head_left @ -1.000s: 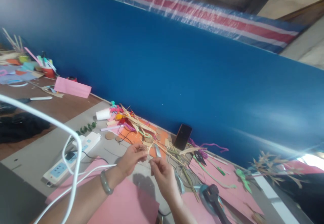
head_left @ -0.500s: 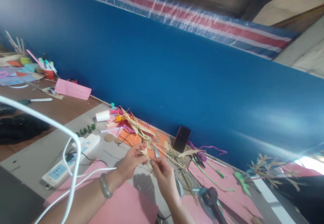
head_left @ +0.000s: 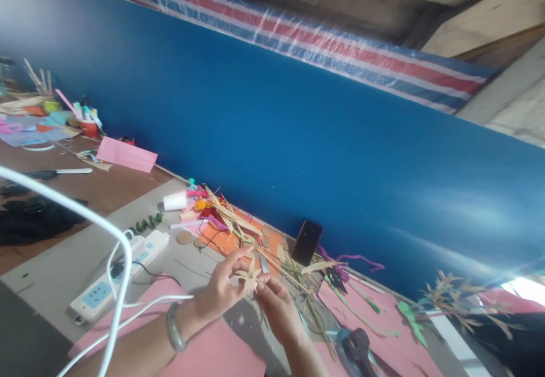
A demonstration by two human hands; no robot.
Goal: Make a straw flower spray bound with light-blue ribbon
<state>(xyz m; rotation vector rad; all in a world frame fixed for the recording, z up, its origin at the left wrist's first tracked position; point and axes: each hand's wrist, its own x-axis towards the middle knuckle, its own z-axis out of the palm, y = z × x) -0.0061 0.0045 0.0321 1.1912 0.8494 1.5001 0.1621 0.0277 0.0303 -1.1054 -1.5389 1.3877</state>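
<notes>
A pale straw-coloured flower (head_left: 249, 275) with pointed, spread petals is held up between my two hands, over the pink paper. My left hand (head_left: 223, 289), with a grey-green bangle (head_left: 174, 326) on its wrist, has its thumb against the flower's left side and its index finger reaching out above it. From the right, my right hand (head_left: 279, 306) pinches at the flower's lower edge; its fingertips partly cover what they grip. Just behind the flower lies a grey blade-like piece (head_left: 263, 263), mostly hidden.
Dried strips (head_left: 232, 218) and orange paper (head_left: 221, 243) lie along the blue wall (head_left: 272, 116). A phone (head_left: 307, 242) leans there. On the left are a power strip (head_left: 97, 303), a white cable (head_left: 121, 303) and a white cup (head_left: 174, 200). A roll of tape (head_left: 343, 343) sits at right.
The flower has turned, so its spread petals now face the camera. My left index finger has lifted and straightened. Both hands sit slightly lower in the view, which has tilted a little.
</notes>
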